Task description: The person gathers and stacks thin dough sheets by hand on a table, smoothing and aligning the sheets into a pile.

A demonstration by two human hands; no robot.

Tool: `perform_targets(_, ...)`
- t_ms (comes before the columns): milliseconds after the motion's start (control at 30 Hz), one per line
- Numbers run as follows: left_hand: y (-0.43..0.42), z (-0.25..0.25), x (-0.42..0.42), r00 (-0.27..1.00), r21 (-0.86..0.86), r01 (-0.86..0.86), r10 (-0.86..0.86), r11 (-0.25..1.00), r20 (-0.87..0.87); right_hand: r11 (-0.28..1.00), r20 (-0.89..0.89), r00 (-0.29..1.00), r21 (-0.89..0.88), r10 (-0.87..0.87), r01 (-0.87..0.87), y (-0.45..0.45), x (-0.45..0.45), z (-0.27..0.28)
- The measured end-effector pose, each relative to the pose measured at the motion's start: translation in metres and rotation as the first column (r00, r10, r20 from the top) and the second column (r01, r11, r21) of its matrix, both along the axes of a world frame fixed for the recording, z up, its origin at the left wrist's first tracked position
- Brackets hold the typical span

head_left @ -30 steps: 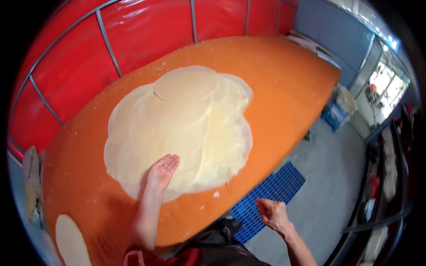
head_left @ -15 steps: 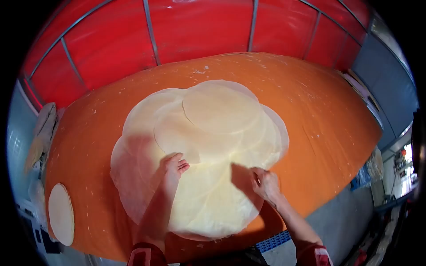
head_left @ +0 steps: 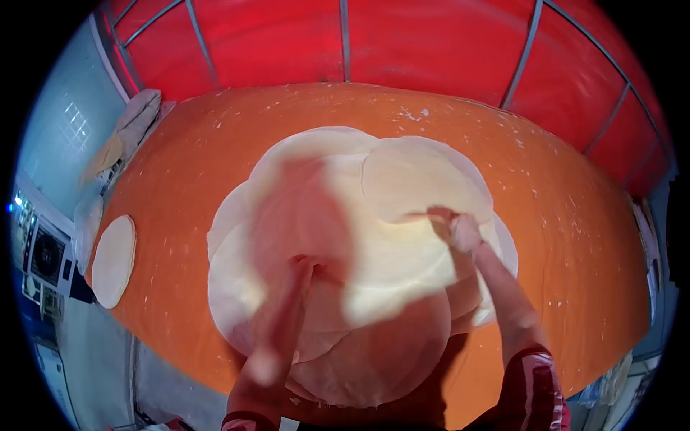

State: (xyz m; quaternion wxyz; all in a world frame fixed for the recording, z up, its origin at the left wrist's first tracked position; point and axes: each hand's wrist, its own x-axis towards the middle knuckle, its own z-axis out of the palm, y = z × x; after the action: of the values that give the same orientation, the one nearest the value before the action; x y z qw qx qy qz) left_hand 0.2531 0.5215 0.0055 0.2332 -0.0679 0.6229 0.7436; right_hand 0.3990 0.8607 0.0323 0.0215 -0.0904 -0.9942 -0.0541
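Note:
Thin, pale round dough sheets [head_left: 359,280] overlap in a wide rosette on an orange-covered table. One round sheet [head_left: 420,176] lies uppermost at the back right of the pile. My right hand [head_left: 467,233] is closed beside that sheet's front edge, fingertips pointing left. Whether it pinches the dough is too small to make out. My left hand [head_left: 298,269] is low over the middle-left of the pile. Shadow and blur smear its fingers, so their shape is unclear. Both forearms reach in from the front, in dark red sleeves.
A smaller round stack of dough sheets [head_left: 113,262] rests at the left edge of the orange tabletop [head_left: 568,237]. Folded cloth or sacks [head_left: 136,118] are at the back left corner. A red panelled wall [head_left: 431,43] stands behind. Equipment with a round fan [head_left: 49,255] is off to the left.
The view has turned left, shifting the pile rightward in it. My right hand has moved farther back over the pile, to the upper sheet's edge. Shadow now covers the front sheets.

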Motion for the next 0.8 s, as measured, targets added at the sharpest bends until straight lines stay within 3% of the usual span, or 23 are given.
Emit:
perform_targets(67,-0.002,-0.002,-0.01,0.992,-0.005,0.106,-0.105,0.994,0.076,0.996,-0.167,0.985,-0.087,-0.033,0.018,0.007,-0.031,0.044)
perform_targets(133,0.003,0.03,-0.004,0.981,-0.092,0.161,-0.149,0.983,0.121,0.999,-0.341,0.94,0.026,0.03,-0.023,-0.032,-0.054,0.108)
perform_targets(200,0.004,0.037,-0.003,0.966,-0.169,0.227,-0.199,0.959,0.165,0.994,-0.263,0.963,0.106,0.067,-0.04,-0.076,-0.068,0.12)
perform_targets(267,0.003,0.027,-0.009,0.963,-0.172,0.254,-0.233,0.952,0.134,0.945,-0.127,0.983,0.315,0.131,-0.086,-0.127,-0.075,0.107)
perform_targets(300,0.002,0.021,-0.011,0.962,-0.16,0.257,-0.237,0.953,0.138,0.937,-0.076,0.986,0.328,0.151,-0.118,-0.152,-0.076,0.084)
perform_targets(367,-0.002,0.006,-0.013,0.963,0.08,0.206,-0.217,0.975,0.162,0.957,0.019,0.989,0.251,0.148,-0.148,-0.186,-0.072,0.038)
perform_targets(400,-0.004,-0.001,-0.015,0.963,0.089,0.201,-0.214,0.975,0.165,0.981,0.107,0.976,0.022,0.191,-0.195,-0.192,-0.072,0.036)
perform_targets(467,-0.007,-0.01,-0.018,0.953,0.209,0.229,-0.263,0.951,0.151,0.989,0.097,0.985,0.027,0.141,-0.144,-0.2,-0.07,0.015)
perform_targets(533,-0.008,-0.005,-0.018,0.951,0.23,0.205,-0.249,0.952,0.183,0.994,-0.173,0.981,-0.042,0.092,-0.101,-0.2,-0.06,0.009)
perform_targets(567,-0.008,-0.001,-0.018,0.949,0.243,0.186,-0.238,0.952,0.208,0.985,-0.221,0.975,-0.157,0.041,-0.077,-0.202,-0.056,0.002)
perform_targets(667,-0.009,0.006,-0.02,0.941,0.317,0.2,-0.272,0.927,0.203,0.984,-0.27,0.962,-0.16,0.035,-0.081,-0.231,-0.047,0.006)
perform_targets(800,-0.008,0.013,-0.024,0.953,0.233,0.207,-0.25,0.95,0.173,0.994,-0.355,0.933,-0.107,-0.048,0.011,-0.25,-0.052,-0.017)
